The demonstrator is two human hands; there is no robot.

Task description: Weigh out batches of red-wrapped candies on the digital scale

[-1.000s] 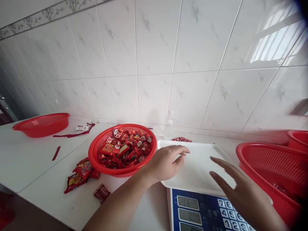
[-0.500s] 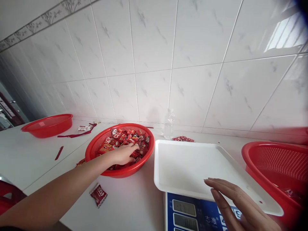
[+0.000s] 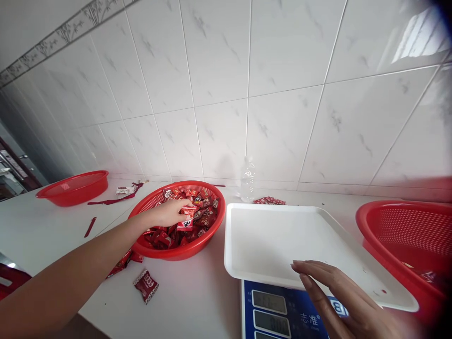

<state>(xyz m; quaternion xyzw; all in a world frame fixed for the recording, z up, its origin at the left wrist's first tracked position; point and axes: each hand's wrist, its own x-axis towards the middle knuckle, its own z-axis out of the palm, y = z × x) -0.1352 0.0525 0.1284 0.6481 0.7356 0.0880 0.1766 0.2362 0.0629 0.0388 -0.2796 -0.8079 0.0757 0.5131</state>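
Note:
My left hand (image 3: 173,213) is over the red basket (image 3: 215,230) of wrapped candies. Its thumb and fingers are closed on a red wrapped candy (image 3: 187,219) with a white label and a dark character. Other candies (image 3: 205,217) in dark red wrappers lie beneath it. My right hand (image 3: 339,294) hangs over the near edge of the white weighing tray (image 3: 264,235), fingers stretched out and holding nothing. Under the tray sits a blue digital scale (image 3: 300,320), partly hidden by that hand.
A loose candy (image 3: 146,286) lies before the basket, with more wrappers (image 3: 122,263) beside it. Another red basket (image 3: 377,235) stands right, a red basin (image 3: 74,188) far left. A plastic bottle (image 3: 247,181) and a patterned wrapper (image 3: 269,200) are near the tiled wall.
My left hand has risen a little and moved left in the basket, and a red candy now shows in its fingers. My right hand has shifted slightly left, still stretched out.

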